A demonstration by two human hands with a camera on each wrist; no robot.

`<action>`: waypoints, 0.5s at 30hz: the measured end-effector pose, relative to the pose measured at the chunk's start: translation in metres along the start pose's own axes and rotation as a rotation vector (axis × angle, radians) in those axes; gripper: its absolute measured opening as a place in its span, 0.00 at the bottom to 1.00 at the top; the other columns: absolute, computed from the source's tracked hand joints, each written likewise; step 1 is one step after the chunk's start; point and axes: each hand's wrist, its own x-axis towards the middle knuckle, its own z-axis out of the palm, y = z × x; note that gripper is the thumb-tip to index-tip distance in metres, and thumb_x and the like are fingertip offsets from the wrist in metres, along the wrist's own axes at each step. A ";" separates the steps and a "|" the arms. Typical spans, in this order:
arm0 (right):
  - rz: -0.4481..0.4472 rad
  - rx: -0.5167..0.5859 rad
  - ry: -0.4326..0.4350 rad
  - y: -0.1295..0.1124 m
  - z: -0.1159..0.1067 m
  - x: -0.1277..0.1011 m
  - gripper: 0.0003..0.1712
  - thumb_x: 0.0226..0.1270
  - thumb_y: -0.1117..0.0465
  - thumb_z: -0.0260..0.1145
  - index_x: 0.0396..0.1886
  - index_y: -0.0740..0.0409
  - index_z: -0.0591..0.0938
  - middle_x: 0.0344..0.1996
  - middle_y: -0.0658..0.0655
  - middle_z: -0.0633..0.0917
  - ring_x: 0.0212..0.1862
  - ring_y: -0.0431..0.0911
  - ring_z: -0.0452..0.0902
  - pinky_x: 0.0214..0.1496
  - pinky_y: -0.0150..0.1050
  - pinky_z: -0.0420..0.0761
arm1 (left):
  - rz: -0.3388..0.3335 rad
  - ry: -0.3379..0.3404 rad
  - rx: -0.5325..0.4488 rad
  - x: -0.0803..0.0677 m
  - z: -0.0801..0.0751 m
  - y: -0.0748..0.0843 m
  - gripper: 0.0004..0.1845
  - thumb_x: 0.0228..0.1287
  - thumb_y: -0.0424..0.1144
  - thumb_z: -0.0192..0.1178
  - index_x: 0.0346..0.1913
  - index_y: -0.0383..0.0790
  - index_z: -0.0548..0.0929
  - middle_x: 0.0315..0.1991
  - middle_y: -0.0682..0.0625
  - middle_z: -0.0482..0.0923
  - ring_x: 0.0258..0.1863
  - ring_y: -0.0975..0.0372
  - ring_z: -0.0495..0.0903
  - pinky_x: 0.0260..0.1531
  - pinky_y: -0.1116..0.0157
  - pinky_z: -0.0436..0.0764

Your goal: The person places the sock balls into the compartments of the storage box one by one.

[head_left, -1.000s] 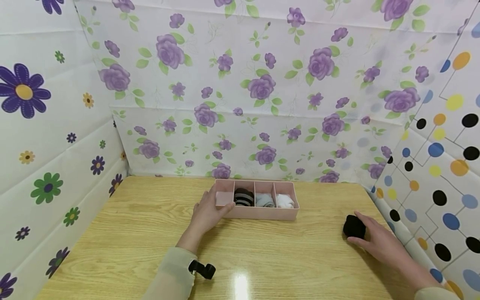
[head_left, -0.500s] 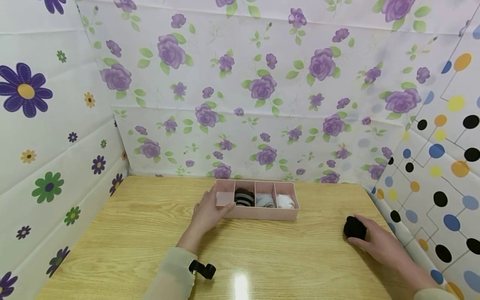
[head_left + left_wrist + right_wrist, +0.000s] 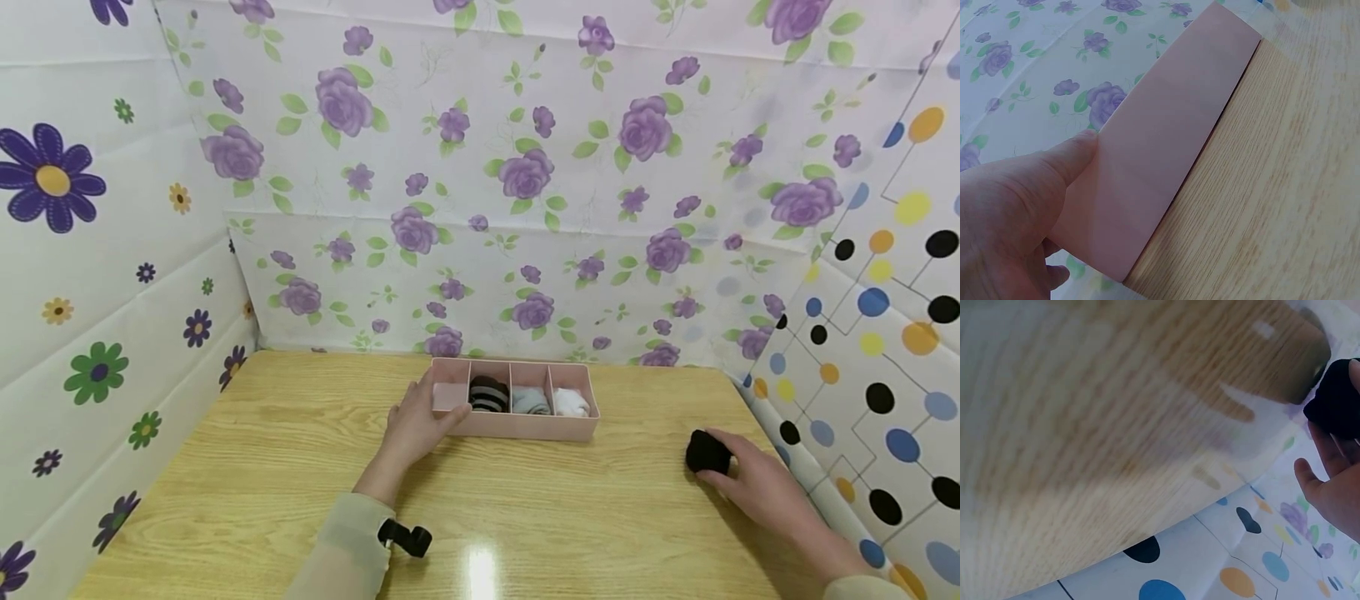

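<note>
A pink storage box [image 3: 525, 427] with several compartments in a row stands at the back of the table. My left hand [image 3: 412, 423] grips its left end, the thumb against the front wall in the left wrist view. The leftmost compartment holds nothing. Beside it, from left to right, lie a rolled dark striped sock [image 3: 489, 395], a grey bundled sock [image 3: 531, 402] and a white one [image 3: 572, 404]. At the right side of the table, my right hand [image 3: 765, 487] holds a rolled black sock [image 3: 708, 452] between thumb and fingers. In the right wrist view that sock is partly cut off.
The wooden table [image 3: 570, 517] meets a rose-patterned cloth wall [image 3: 480, 275] close behind the box. A dotted cloth wall [image 3: 847, 375] stands near my right hand, and a flowered one [image 3: 157, 350] lines the left. A black wrist mount [image 3: 405, 538] sits on my left sleeve.
My right hand and the black sock have shifted very slightly over the last half second. The left hand and the pink box stay where they were.
</note>
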 end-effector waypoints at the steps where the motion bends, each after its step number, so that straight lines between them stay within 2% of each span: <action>1: 0.001 0.002 0.001 -0.001 0.000 0.001 0.48 0.70 0.49 0.82 0.78 0.72 0.73 0.69 0.79 0.79 0.64 0.76 0.79 0.58 0.72 0.82 | 0.001 -0.002 0.000 0.000 0.000 0.000 0.60 0.76 0.67 0.66 0.91 0.38 0.46 0.88 0.36 0.55 0.87 0.37 0.49 0.78 0.24 0.47; 5: 0.001 0.014 -0.008 -0.005 -0.003 0.007 0.48 0.71 0.48 0.81 0.79 0.71 0.73 0.70 0.78 0.79 0.65 0.76 0.78 0.59 0.71 0.82 | 0.003 -0.004 -0.005 0.000 -0.003 0.001 0.60 0.76 0.67 0.66 0.91 0.39 0.45 0.88 0.37 0.54 0.87 0.38 0.48 0.78 0.24 0.46; 15: -0.049 0.004 0.053 -0.029 -0.007 0.010 0.45 0.69 0.52 0.83 0.78 0.68 0.75 0.67 0.76 0.82 0.61 0.75 0.82 0.56 0.71 0.83 | -0.004 -0.010 -0.004 -0.001 -0.002 0.002 0.60 0.75 0.68 0.66 0.91 0.39 0.45 0.88 0.37 0.55 0.88 0.38 0.48 0.79 0.25 0.47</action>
